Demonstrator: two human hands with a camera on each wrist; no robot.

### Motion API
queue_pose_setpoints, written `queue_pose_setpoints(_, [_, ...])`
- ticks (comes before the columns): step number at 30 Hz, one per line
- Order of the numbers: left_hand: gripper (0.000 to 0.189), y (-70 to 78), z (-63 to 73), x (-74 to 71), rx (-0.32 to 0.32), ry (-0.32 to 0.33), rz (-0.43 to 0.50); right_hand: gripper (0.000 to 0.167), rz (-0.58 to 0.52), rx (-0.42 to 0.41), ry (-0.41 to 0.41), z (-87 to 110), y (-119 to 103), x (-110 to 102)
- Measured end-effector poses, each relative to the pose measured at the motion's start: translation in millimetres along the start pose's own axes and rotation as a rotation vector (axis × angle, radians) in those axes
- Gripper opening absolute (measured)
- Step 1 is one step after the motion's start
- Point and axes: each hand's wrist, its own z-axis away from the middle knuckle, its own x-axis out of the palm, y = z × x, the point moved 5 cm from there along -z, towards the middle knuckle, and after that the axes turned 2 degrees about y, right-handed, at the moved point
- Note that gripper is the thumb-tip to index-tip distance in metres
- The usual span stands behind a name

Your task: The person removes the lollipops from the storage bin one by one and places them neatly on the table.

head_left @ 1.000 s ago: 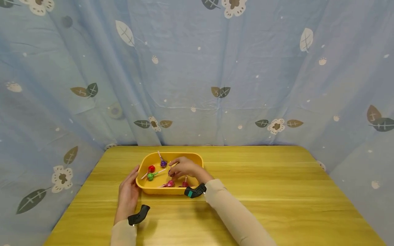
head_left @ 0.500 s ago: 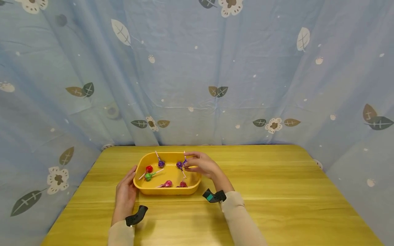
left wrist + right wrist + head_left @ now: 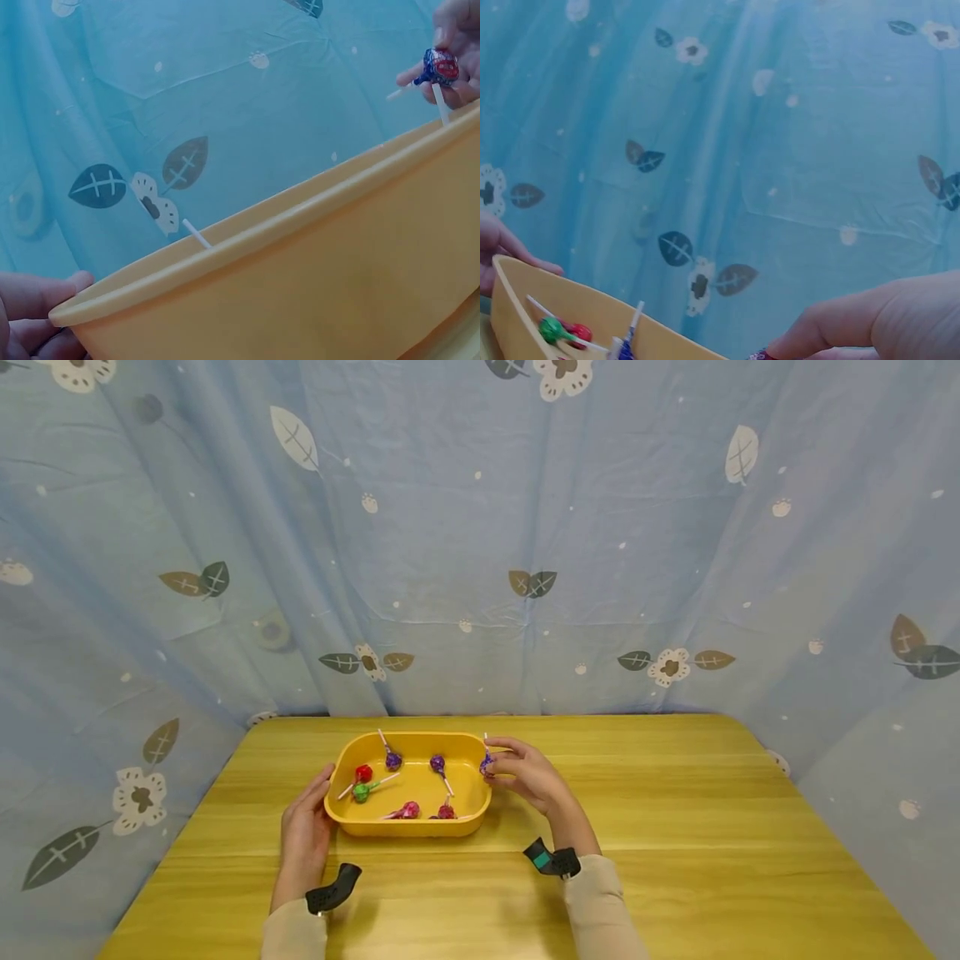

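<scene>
My left hand [image 3: 303,831] grips the left end of a yellow plastic basin [image 3: 405,828]; its fingers show at the rim in the left wrist view. At the basin's right end, my right hand [image 3: 534,777] pinches a purple-wrapped lollipop [image 3: 487,766], its stick pointing up in the head view. The left wrist view shows the same lollipop [image 3: 440,67] above the rim, its wrapper blue and red. Inside the basin lie a red lollipop [image 3: 363,772], a green one [image 3: 362,792], two purple lollipops [image 3: 393,761] and pinkish lollipops [image 3: 408,810] near the front wall.
The basin stands on a yellow wood-grain table [image 3: 675,827], toward its back left. A blue patterned curtain [image 3: 465,527] hangs behind the table and along both sides. Each wrist wears a black band [image 3: 334,888].
My right hand has moved rightward from over the basin's middle to its right end, carrying a purple lollipop. Another purple lollipop has come into sight inside. My left hand stays at the basin.
</scene>
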Motion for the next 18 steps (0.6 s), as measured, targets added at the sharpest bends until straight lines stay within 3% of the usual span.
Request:
queue_pose_setpoints(5, [0.044, 0.6, 2.1, -0.5, 0.0, 0.014, -0.028, 0.05, -0.001, -0.013, 0.041, 0.5, 1, -16])
queue_pose_setpoints(11, [0.044, 1.2, 3.2, 0.1, -0.001, 0.006, -0.03, 0.049, 0.067, 0.01, 0.147, 0.4, 8, -35])
queue_pose_setpoints(18, [0.044, 1.2, 0.8, 1.0, 0.0, 0.034, -0.026, 0.047, 0.106, 0.056, 0.162, -4.6, 26, -48])
